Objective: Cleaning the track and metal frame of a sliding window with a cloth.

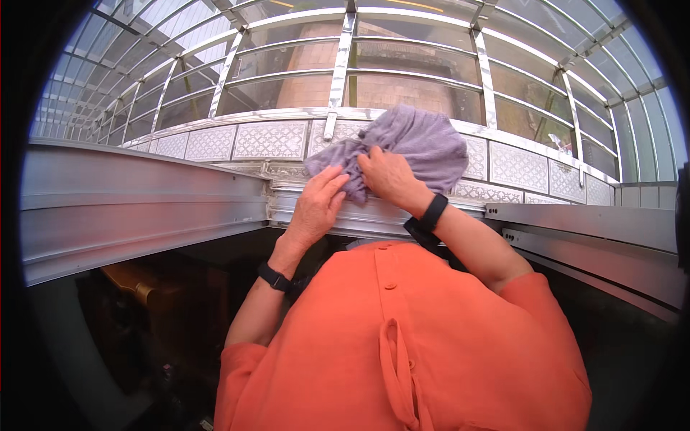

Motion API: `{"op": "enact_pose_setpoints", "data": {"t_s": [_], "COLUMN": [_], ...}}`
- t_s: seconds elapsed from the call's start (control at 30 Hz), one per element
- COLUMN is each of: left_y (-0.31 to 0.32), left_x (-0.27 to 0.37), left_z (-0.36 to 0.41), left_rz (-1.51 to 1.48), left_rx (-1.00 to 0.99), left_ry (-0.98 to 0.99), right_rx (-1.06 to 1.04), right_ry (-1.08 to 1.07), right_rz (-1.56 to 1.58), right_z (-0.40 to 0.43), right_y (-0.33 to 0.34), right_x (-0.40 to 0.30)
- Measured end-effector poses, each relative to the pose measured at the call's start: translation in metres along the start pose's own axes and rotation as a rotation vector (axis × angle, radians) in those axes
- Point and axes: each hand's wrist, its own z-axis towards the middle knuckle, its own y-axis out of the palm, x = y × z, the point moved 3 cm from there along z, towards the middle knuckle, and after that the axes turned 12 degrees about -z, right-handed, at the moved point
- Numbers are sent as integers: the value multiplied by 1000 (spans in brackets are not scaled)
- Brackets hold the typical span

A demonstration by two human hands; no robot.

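Note:
A crumpled purple-grey cloth (420, 143) lies over the patterned tiles of the window ledge (269, 141) and reaches down to the metal window track (339, 213). My right hand (389, 175) grips a bunched part of the cloth, its fingers curled into the folds. At the cloth's lower left edge is my left hand (319, 202), with its fingers spread and the fingertips by the fabric; whether they touch it I cannot tell. Both wrists wear black bands.
Beyond the ledge stands a metal bar cage (339, 64), with paving far below. An aluminium window frame (145, 199) juts in at left, and further sliding frames (582, 223) are at right. A small metal bracket (329, 126) stands on the ledge behind the cloth.

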Motion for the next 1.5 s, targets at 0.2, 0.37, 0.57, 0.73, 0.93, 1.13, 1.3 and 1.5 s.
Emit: {"op": "enact_pose_setpoints", "data": {"t_s": [0.2, 0.37, 0.57, 0.73, 0.93, 1.13, 1.3, 1.5], "left_y": [-10, -14, -18, -11, -13, -15, -11, -7], "left_x": [-19, -23, -40, -34, -43, -37, -36, -35], "left_z": [-33, -32, -32, -30, -34, -34, -41, -37], "left_rz": [356, 362, -81, 117, 102, 143, 182, 250], "left_rx": [183, 167, 304, 210, 225, 162, 111, 87], "left_ry": [-104, 11, -60, 34, -20, 26, 53, 44], "right_rx": [-72, -207, -185, -5, 125, -54, -104, -40], "right_ry": [-88, 80, -51, -154, -92, 145, 222, 34], "right_rz": [60, -49, -85, -82, -46, -9, -96, -153], "right_z": [14, -65, -22, 28, 22, -53, -98, -29], "right_y": [-17, -37, -25, -9, -8, -42, -48, -16], "right_x": [-7, 42, 11, -47, -50, 16, 39, 7]}}
